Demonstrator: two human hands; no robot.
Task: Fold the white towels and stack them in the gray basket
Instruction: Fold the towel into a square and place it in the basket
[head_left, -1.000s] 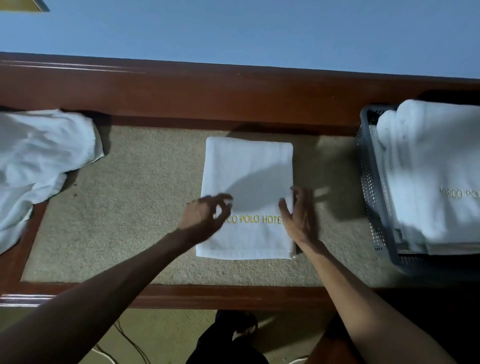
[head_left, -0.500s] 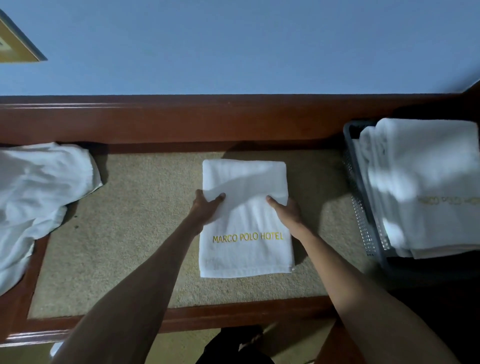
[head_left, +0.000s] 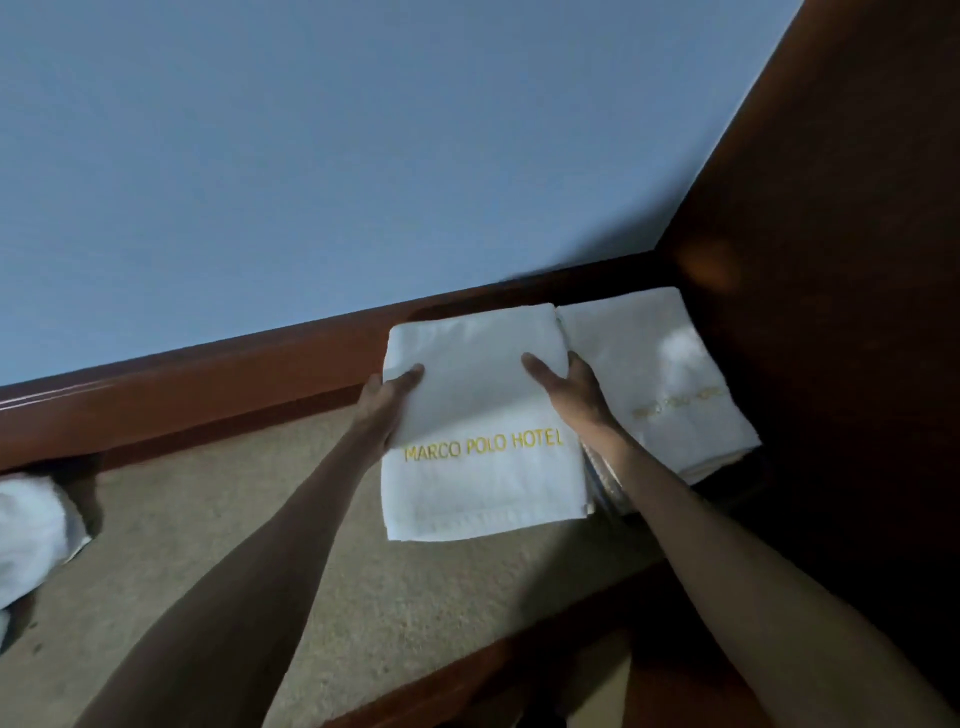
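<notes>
A folded white towel (head_left: 480, 415) with yellow "MARCO POLO HOTEL" lettering is lifted off the beige surface. My left hand (head_left: 387, 402) grips its left edge, thumb on top. My right hand (head_left: 569, 387) grips its right edge the same way. Right beside it, a stack of folded white towels (head_left: 670, 379) sits in the gray basket (head_left: 605, 480), of which only a sliver of the mesh wall shows past my right forearm.
A loose pile of white towels (head_left: 36, 535) lies at the far left on the beige carpeted surface (head_left: 208, 509). A dark wooden rail (head_left: 208, 384) runs along the back below the blue wall. A dark wooden panel (head_left: 831, 260) rises on the right.
Both hands have raised the folded towel off the surface and carried it right, up against the stack in the basket. The camera has swung up and tilted.
</notes>
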